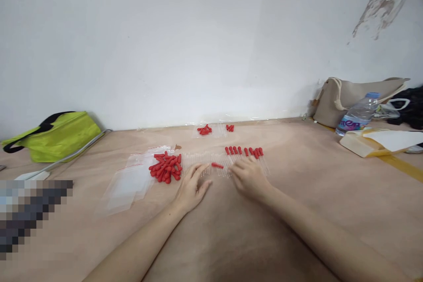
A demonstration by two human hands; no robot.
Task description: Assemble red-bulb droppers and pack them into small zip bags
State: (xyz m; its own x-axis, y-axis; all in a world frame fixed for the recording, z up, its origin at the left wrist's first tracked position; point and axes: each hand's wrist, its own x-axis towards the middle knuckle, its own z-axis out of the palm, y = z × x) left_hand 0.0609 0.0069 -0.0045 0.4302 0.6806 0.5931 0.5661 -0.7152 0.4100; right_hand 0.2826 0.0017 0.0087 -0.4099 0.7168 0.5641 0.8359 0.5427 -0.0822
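Note:
A row of thin clear dropper tubes [198, 157] lies side by side on the brown table covering. Several at the right carry red rubber bulbs [235, 150] at their far ends. My left hand [191, 187] rests over the near ends of the bare tubes, thumb apart from the fingers, with nothing visible in it. One loose red bulb [217, 165] lies across the tubes between my hands. My right hand [249, 177] is over the capped droppers, its fingers bent and close together; whatever they pinch is hidden. Left of the tubes sits a pile of red bulbs [165, 168].
Clear zip bags [127, 185] lie left of the pile. Near the wall are small bags with red bulbs [204, 130]. A yellow-green pouch [66, 141] stands far left. At right are a water bottle [357, 114], a beige bag [325, 103] and papers [393, 141].

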